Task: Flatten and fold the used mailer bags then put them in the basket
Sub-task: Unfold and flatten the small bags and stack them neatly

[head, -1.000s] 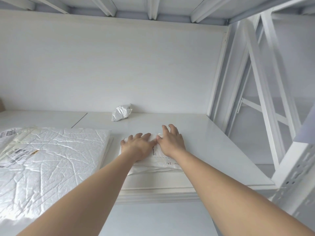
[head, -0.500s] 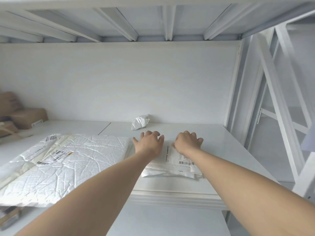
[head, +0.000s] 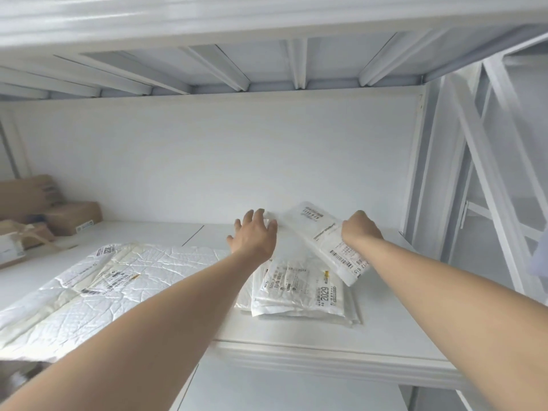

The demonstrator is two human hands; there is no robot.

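Note:
My right hand point(head: 360, 231) grips a small white mailer bag point(head: 318, 232) with printed labels and holds it tilted above the white shelf point(head: 385, 330). The fingertips of my left hand point(head: 253, 234) touch the bag's far left corner, with the fingers spread and fairly straight. Below the raised bag lies a stack of folded white mailer bags point(head: 299, 292) with a label reading 2029. A large crinkled white padded mailer point(head: 98, 289) lies flat on the left of the shelf. No basket is in view.
Brown parcels point(head: 44, 212) are piled at the far left against the white back wall. The upper shelf's ribbed underside point(head: 267, 66) hangs overhead. White metal frame struts point(head: 474, 203) stand at the right. The shelf's front edge runs just below the stack.
Both hands were pressing a small mailer flat on the shelf. Now my right hand has lifted it off the stack and my left hand has risen to its corner. The view has tilted up and left.

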